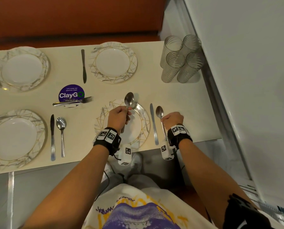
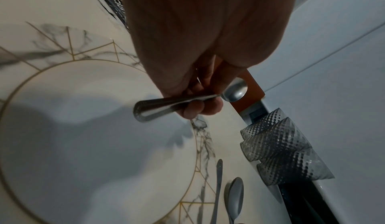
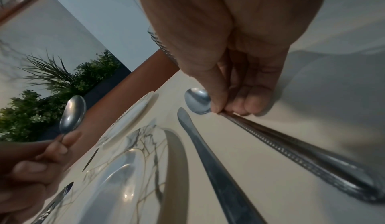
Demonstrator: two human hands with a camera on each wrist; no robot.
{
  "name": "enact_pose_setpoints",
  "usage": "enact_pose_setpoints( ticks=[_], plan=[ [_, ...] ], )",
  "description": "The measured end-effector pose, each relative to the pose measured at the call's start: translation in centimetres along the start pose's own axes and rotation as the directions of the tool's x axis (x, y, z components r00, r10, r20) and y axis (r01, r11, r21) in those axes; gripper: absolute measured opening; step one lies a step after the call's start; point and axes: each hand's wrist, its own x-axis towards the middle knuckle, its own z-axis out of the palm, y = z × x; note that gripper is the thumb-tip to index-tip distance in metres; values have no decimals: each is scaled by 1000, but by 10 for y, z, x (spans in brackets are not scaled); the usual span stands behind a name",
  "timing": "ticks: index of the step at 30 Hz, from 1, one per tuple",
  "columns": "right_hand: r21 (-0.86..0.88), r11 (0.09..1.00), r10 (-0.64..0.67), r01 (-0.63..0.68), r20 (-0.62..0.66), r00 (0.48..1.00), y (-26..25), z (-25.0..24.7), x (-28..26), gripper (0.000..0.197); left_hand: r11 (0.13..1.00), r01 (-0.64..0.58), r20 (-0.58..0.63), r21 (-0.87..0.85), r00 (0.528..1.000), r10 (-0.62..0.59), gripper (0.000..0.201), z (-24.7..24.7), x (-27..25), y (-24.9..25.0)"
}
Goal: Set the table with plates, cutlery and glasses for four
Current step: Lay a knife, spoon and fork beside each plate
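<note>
The long cream rectangular table [image 1: 179,100] has four round marble-pattern plates with gold lines: far left [image 1: 23,69], far middle [image 1: 113,62], near left [image 1: 15,138], and the near one in front of the person [image 1: 143,123]. Four clear ribbed drinking glasses [image 1: 181,59] are bunched together at the far right corner, touching. A round purple ClayGo sticker [image 1: 71,94] sits mid-table with a bundle of steel forks [image 1: 73,101] lying across its near edge. The left hand [image 1: 119,117] is closed round a steel spoon [image 1: 129,100], held up over the near plate. The right hand [image 1: 172,119] pinches another steel spoon [image 1: 159,111] by the neck, lying on the table just right of a steel table knife [image 1: 153,123] beside that plate.
</note>
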Motion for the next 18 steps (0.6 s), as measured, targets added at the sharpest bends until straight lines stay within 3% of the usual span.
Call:
enact_pose_setpoints(
  ticks=[14, 18],
  plan=[
    [-17, 1000, -1, 1, 13, 1000, 4, -3, -6, 16, 997, -39, 42, -62, 998, 41, 24, 5, -3, -2],
    [6, 996, -93, 93, -63, 994, -3, -13, -19, 18, 998, -58, 35, 3, 998, 58, 26, 4, -3, 0]
  ],
)
